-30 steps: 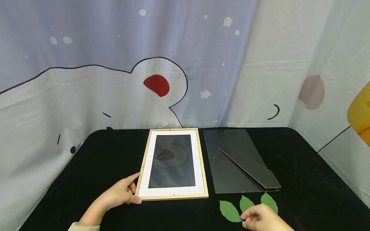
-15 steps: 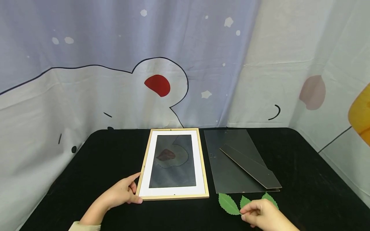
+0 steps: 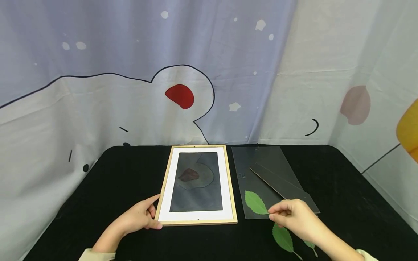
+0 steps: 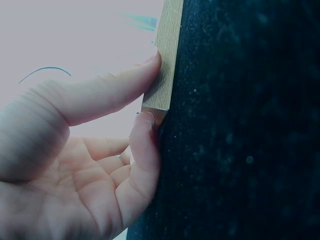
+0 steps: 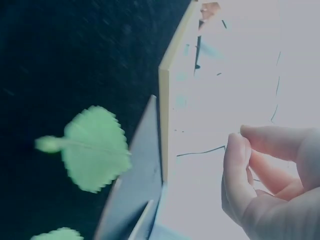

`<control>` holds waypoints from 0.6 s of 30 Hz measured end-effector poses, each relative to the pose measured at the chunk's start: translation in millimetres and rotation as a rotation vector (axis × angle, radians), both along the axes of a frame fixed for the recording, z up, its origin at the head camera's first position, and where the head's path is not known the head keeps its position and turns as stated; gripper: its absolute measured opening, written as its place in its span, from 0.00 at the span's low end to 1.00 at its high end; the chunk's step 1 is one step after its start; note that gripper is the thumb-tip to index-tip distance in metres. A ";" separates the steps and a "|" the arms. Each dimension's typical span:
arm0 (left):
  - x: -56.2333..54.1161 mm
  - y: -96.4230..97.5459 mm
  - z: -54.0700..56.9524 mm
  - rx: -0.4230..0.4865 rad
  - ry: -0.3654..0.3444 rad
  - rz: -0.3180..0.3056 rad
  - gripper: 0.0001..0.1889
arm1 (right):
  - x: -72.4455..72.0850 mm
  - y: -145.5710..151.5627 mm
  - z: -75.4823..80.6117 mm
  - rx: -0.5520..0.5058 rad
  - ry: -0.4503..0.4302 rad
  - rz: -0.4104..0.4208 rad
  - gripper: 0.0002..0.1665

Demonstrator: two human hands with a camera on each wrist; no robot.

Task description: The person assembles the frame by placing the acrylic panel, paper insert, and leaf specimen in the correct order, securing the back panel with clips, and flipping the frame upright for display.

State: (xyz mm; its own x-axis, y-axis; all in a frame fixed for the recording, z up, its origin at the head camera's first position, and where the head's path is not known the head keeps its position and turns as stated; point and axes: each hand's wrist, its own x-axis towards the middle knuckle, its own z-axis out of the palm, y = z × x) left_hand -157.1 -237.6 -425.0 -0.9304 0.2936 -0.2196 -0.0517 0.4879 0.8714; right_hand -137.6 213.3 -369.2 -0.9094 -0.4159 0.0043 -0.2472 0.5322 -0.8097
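We list: wooden frame [image 3: 198, 222], gripped by left hand [image 3: 138, 216]; green leaf [image 3: 255, 203], pinched by right hand [image 3: 295, 216]; dark board [image 3: 267, 157] (faint marks [image 3: 241, 176], illegible).

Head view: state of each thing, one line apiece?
Pale wooden rectangular frame, lying, left hand gripping its corner.
Dark grey rectangular board, lying beside the frame.
Narrow grey flap, slanting across the board.
Green serrated leaf, stem pinched by right hand.
Two green serrated leaves, lying on black tabletop.

Wooden frame [image 3: 212, 222], glossy pane [image 3: 197, 194]
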 end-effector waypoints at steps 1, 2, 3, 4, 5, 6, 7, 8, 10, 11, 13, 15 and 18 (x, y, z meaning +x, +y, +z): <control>-0.1 0.1 0.1 0.000 -0.001 0.000 0.53 | -2.9 -1.7 3.1 -0.001 -0.001 -0.004 0.11; -0.2 0.3 0.3 0.000 -0.002 0.000 0.53 | -5.7 -3.5 6.0 0.001 0.003 -0.007 0.11; -0.2 0.4 0.4 0.001 -0.002 0.000 0.53 | -8.6 -5.4 8.4 0.002 0.006 -0.009 0.11; -0.1 0.5 0.5 0.000 -0.003 0.001 0.53 | -11.2 -7.5 10.6 0.004 0.014 -0.009 0.11; 0.1 0.6 0.7 -0.002 -0.003 0.003 0.53 | -13.5 -9.8 12.6 0.007 0.021 -0.009 0.11; 0.3 0.7 0.9 -0.003 -0.005 0.004 0.53 | -15.6 -12.7 14.9 0.010 0.023 -0.016 0.11; 0.5 0.8 1.2 -0.003 -0.008 0.005 0.53 | -18.1 -15.4 16.9 0.014 0.027 -0.021 0.11; 0.6 0.8 1.5 -0.002 -0.011 0.005 0.53 | -20.2 -18.0 18.6 0.016 0.035 -0.021 0.11; 0.6 1.0 2.2 -0.001 -0.016 0.004 0.53 | -24.2 -23.7 22.4 0.022 0.057 -0.020 0.10; 0.5 1.1 2.6 0.001 -0.016 0.003 0.53 | -26.4 -26.7 24.4 0.026 0.065 -0.024 0.10; 0.3 1.1 3.2 0.005 -0.016 -0.002 0.53 | -31.6 -32.6 28.0 0.030 0.083 -0.032 0.09; 0.3 1.1 3.4 0.007 -0.015 -0.004 0.53 | -37.5 -38.9 31.5 0.034 0.100 -0.043 0.09; 0.7 0.8 3.0 0.006 -0.011 -0.002 0.53 | -48.0 -47.9 36.0 0.037 0.116 -0.063 0.08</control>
State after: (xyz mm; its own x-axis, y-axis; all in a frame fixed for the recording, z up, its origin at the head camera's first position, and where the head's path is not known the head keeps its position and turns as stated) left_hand -156.4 -236.8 -422.0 -0.9274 0.2969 -0.2276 -0.0599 0.4827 0.8737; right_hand -185.6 165.4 -333.2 -0.9280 -0.3599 0.0963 -0.3030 0.5789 -0.7570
